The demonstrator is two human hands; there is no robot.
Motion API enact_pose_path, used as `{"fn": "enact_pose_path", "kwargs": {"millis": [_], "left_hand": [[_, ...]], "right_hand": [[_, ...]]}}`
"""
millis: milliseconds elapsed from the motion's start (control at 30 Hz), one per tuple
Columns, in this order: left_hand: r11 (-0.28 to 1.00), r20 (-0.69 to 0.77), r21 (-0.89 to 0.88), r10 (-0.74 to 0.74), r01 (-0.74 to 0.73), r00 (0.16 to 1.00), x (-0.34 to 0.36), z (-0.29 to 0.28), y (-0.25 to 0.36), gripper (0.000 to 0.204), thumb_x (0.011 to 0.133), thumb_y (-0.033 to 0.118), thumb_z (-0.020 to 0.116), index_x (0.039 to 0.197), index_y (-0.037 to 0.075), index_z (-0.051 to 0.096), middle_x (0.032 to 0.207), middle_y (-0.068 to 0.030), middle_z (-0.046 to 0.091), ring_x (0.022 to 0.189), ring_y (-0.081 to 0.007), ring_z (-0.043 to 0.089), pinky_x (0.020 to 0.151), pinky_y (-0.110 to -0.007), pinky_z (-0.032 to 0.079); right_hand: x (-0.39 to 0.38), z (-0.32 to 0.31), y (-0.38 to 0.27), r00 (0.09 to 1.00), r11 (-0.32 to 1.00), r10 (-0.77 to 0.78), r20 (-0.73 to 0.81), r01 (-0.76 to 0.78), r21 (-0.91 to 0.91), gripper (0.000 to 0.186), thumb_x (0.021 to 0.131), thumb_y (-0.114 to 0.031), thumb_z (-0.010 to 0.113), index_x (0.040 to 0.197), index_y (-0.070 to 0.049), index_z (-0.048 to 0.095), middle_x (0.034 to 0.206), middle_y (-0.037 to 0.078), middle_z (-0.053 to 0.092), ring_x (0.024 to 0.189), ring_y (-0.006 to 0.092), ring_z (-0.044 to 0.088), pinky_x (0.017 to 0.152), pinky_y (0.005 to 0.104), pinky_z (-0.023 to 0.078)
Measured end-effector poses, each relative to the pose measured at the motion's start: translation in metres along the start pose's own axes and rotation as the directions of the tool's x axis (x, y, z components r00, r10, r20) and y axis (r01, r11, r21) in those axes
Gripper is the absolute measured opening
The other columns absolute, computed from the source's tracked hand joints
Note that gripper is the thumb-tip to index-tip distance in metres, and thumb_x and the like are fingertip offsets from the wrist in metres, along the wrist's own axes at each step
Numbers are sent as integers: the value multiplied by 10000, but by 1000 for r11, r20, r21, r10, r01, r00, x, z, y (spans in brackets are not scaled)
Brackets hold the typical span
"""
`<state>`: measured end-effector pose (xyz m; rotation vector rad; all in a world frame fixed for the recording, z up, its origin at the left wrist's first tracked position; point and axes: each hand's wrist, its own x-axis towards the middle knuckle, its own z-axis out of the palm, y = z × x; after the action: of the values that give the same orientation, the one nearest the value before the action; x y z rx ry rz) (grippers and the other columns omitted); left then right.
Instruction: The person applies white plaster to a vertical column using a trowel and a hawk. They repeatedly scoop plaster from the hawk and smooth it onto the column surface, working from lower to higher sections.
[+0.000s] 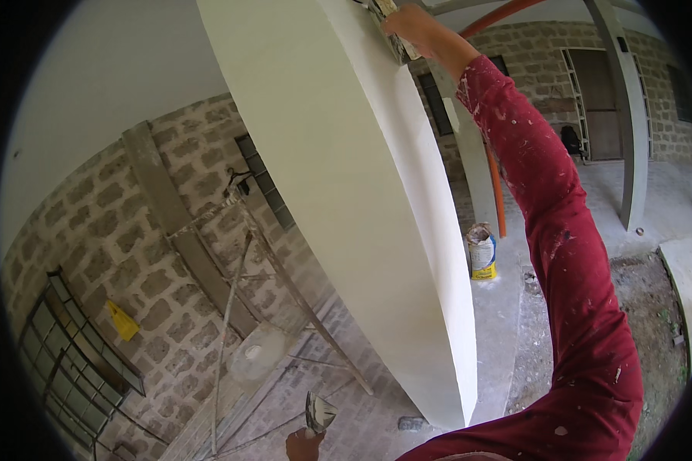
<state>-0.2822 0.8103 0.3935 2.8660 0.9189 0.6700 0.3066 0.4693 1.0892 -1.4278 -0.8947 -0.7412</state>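
A tall, pale cream column [323, 177] rises through the middle of the view, with a brighter white narrow side on its right. My right hand [414, 29] is raised high against that side, closed round a smeared flat trowel [396, 42] that touches the column near its top. The handle is mostly hidden by my fingers. Low in the view, my left hand [304, 446] is closed on a putty knife [319, 412], its blade pointing up and dabbed with whitish paste. This knife is apart from the column. White specks cover my red sleeve [553, 192].
Left of the column stands a metal scaffold frame [231, 300] before a stone wall [131, 230]. A yellow cloth-like piece [123, 320] hangs near a barred window [77, 353]. An open paint-type bucket [482, 253] sits on the floor by an orange pole [494, 192].
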Motion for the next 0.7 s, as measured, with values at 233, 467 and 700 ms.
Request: {"fn": "enact_pose_path", "kwargs": {"millis": [233, 467, 700], "left_hand": [[919, 23, -218, -332, 329, 943, 53, -50, 63, 575, 784, 386, 950, 1109, -63, 793, 961, -266, 766, 942, -422, 752, 829, -491, 572], [873, 202, -305, -332, 382, 921, 61, -67, 112, 647, 784, 407, 949, 1232, -27, 778, 1106, -253, 783, 1039, -425, 749, 927, -478, 574], [918, 146, -257, -272, 302, 951, 33, -26, 69, 546, 888, 429, 862, 1187, -22, 787, 1070, -240, 783, 972, -416, 749, 859, -502, 579]], "right_hand": [[-117, -22, -125, 990, 985, -112, 84, 122, -124, 426, 983, -169, 652, 1148, 221, 689, 1008, 290, 774, 847, 372, 759, 705, 470, 592], [-117, -51, -50, 996, 996, 88, -26, -88, 1, 401, 917, -183, 742, 1153, 140, 701, 944, 185, 710, 749, 218, 682, 595, 418, 514], [0, -28, 87, 988, 983, 139, -61, -131, 127, 441, 888, -212, 760, 1114, 163, 710, 777, 117, 626, 680, 273, 606, 590, 511, 484]]}}
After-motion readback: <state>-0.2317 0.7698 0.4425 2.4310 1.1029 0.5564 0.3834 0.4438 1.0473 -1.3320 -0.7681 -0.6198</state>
